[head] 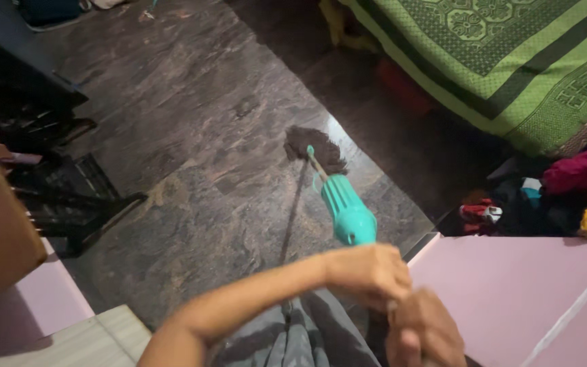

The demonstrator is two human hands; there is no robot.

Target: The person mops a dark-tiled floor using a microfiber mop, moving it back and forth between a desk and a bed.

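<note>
I hold a mop with both hands. My left hand grips the handle just below the teal plastic wringer sleeve. My right hand is closed around the handle lower down, nearest the camera. The dark stringy mop head rests on the grey-brown marbled stone floor, out in front of me. The thin shaft between sleeve and mop head slants away to the upper left. My grey trousers show beneath my left forearm.
A bed with a green patterned cover stands at the upper right, with a pile of colourful clothes beside it. A pink surface lies at the lower right. Dark furniture and a black rack sit at the left.
</note>
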